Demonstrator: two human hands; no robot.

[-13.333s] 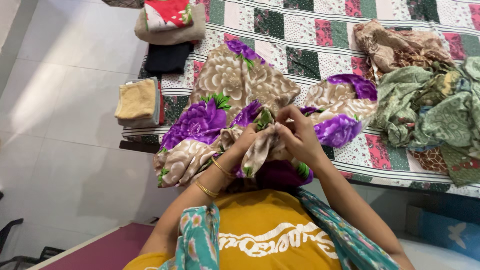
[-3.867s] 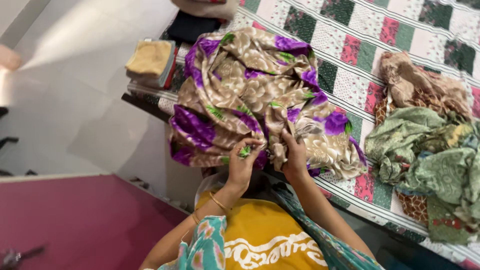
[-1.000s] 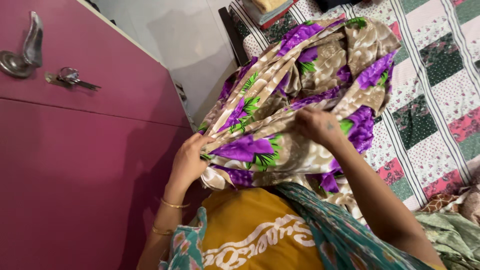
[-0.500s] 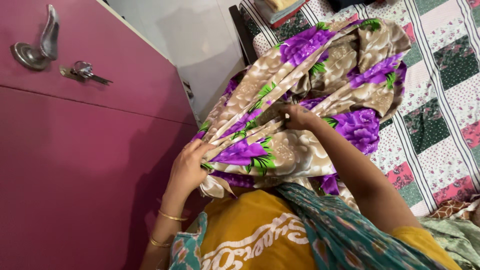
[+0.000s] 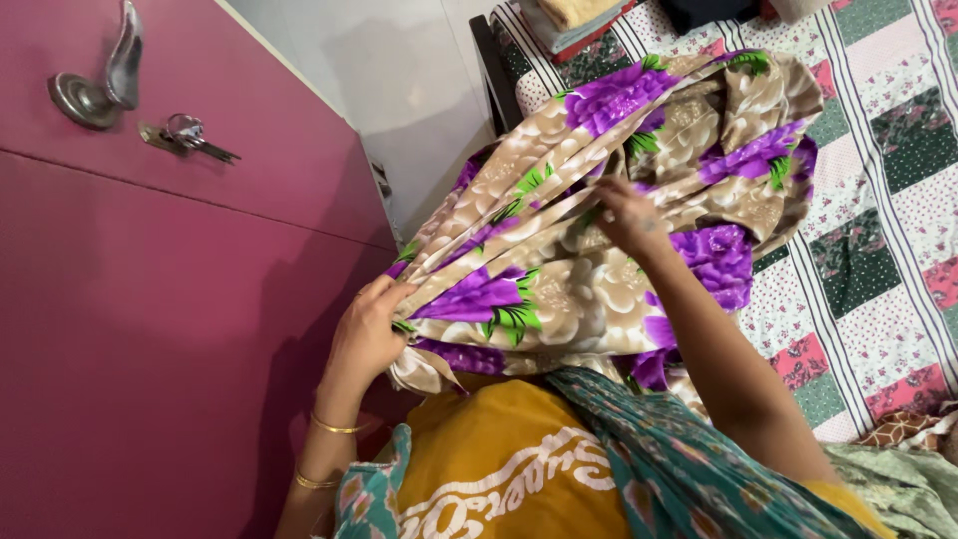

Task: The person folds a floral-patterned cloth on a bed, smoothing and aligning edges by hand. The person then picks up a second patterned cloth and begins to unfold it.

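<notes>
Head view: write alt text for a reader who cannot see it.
A person's two hands stretch a beige floral cloth with purple flowers, the left hand gripping one gathered end and the right hand pinching its folds. A patchwork bedspread lies behind; a pink cabinet with keys stands left.

Pink metal cupboard door [image 5: 150,329] at left — curved steel handle [image 5: 105,75], keys [image 5: 190,135] in lock, patchwork bedcover [image 5: 878,230] at right, folded cloths [image 5: 579,20] stacked at bed's far end.
</notes>
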